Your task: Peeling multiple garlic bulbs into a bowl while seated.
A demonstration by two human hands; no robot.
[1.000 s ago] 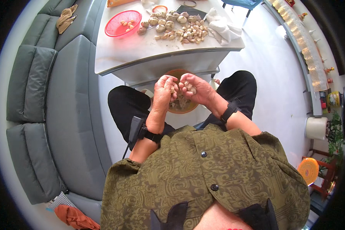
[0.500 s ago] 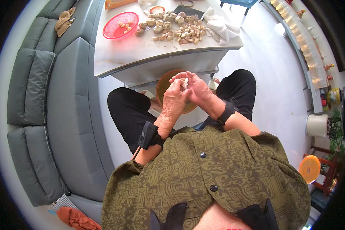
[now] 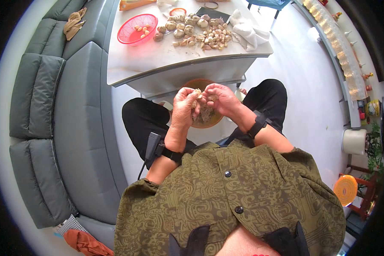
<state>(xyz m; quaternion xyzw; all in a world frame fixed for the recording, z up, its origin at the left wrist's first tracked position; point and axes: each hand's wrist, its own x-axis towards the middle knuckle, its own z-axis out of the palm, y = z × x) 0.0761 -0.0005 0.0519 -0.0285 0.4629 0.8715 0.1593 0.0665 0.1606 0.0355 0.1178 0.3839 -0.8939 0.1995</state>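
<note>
My left hand (image 3: 184,104) is closed, pinching a pale piece of garlic (image 3: 199,93) between thumb and fingers. Just beside it, my right hand (image 3: 224,100) has its fingers curled inward around something pale that I cannot make out. Both hands hang over an orange-rimmed bowl (image 3: 209,124) with garlic skins in it, low between my knees. On the table ahead lie loose garlic cloves (image 3: 215,37) and several whole garlic bulbs (image 3: 179,33). A red mesh basket (image 3: 123,35) to their left holds a few peeled cloves.
The white table (image 3: 132,64) has its near edge just beyond my hands. A white cloth (image 3: 246,32) lies on its right side, near a dark flat board (image 3: 217,15). A grey sofa (image 3: 81,128) runs along the left. A white pot (image 3: 354,141) stands far right.
My hands were together, the right one cupped around the left's fingers. They have drawn slightly apart, the left hand moving left with the garlic, and the right hand's fingers have curled.
</note>
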